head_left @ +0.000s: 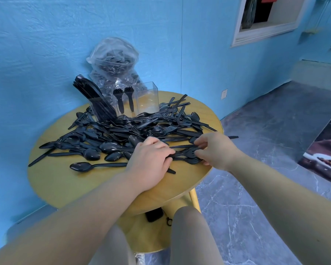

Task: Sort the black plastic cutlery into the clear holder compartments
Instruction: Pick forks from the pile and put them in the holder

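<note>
Your left hand (148,161) was curled around a small bundle of forks (185,155) at the near edge of the counter (69,186), while your right hand (216,150) pinched the same bundle at its tine end. The rest of the black cutlery (122,131) lay in a tangled heap across the counter, with the clear holder (122,100) standing behind it, knives in its left compartment, two forks in the middle one, the right one apparently bare. Lifting the bundle risked snagging interlocked tines and dragging neighbours off the edge just beside your right hand. A spoon caught in the bunch would probably have landed in the wrong compartment.
</note>
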Motion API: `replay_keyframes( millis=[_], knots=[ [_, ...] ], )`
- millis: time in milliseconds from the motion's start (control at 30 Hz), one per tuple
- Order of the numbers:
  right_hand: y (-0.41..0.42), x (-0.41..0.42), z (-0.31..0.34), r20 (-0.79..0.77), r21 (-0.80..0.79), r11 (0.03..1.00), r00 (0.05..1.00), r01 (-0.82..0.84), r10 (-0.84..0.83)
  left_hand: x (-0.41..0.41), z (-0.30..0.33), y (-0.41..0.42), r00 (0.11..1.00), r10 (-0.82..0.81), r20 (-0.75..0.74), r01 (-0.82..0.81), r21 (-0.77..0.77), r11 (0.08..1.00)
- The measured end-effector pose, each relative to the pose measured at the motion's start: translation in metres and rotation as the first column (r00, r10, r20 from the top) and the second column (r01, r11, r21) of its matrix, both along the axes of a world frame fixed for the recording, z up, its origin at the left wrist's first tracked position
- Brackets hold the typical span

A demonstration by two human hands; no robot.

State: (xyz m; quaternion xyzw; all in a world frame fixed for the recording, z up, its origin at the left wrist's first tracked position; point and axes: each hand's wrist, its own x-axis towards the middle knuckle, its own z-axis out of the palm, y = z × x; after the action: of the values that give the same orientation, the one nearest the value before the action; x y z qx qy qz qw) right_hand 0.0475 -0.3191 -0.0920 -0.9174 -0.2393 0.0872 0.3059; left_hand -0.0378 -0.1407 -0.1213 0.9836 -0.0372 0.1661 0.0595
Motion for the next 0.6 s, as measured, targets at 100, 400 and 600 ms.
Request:
replay_keyframes(
  millis=[100,400,600],
  knots=[
    [0.002,0.001,0.0,-0.022,0.036,0.999,1.0,0.008,-0.007,0.002,0.003,0.001,0.999,0.018,-0.029,-0.018,0.015,1.0],
    [-0.003,0.005,-0.007,0.007,0.105,0.994,1.0,0.028,-0.029,0.009,0.01,0.004,0.996,0.037,-0.087,-0.037,-0.003,0.999],
    [-0.005,0.007,-0.003,0.11,0.204,0.977,0.99,0.069,-0.093,0.011,0.016,0.003,0.999,0.019,-0.03,-0.02,-0.03,0.999]
  ],
)
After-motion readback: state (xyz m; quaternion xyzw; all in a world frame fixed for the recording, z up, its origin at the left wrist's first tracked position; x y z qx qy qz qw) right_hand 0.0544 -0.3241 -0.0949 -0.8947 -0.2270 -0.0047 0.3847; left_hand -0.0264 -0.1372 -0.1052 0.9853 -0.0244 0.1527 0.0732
